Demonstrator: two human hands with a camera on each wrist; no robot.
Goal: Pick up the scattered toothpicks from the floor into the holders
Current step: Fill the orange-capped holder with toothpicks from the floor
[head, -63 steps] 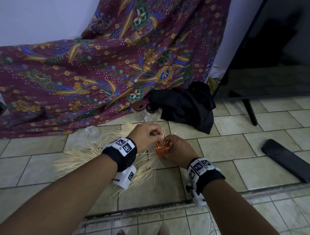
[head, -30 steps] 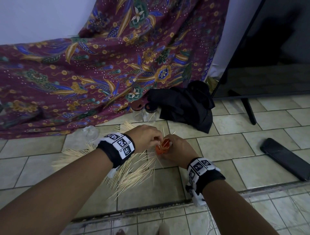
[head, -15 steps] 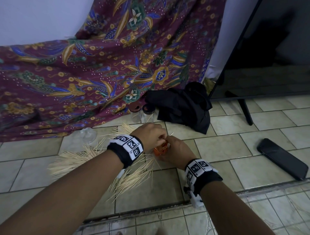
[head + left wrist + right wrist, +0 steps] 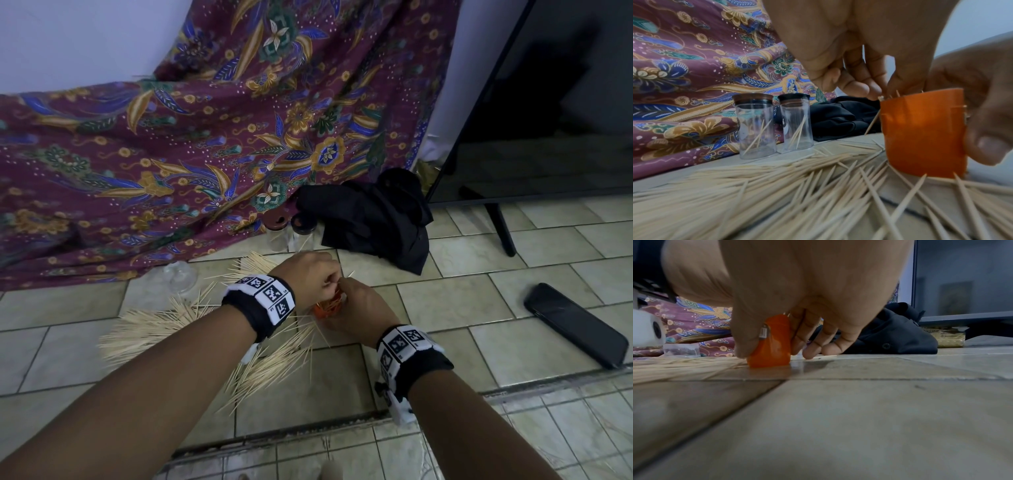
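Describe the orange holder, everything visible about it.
The orange holder is a small, translucent, plastic-looking cup with an open top. It stands upright on the tiled floor at the edge of the scattered toothpicks. The right hand grips its sides; the left hand pinches toothpick tips at its rim.

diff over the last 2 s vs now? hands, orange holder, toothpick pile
Little changed. The left hand keeps its fingertips at the rim of the small orange plastic holder, feeding in toothpicks; fewer tips stick up above it now. The right hand still grips the holder on the tiled floor. The scattered wooden toothpicks and two clear glass jars stayed put.
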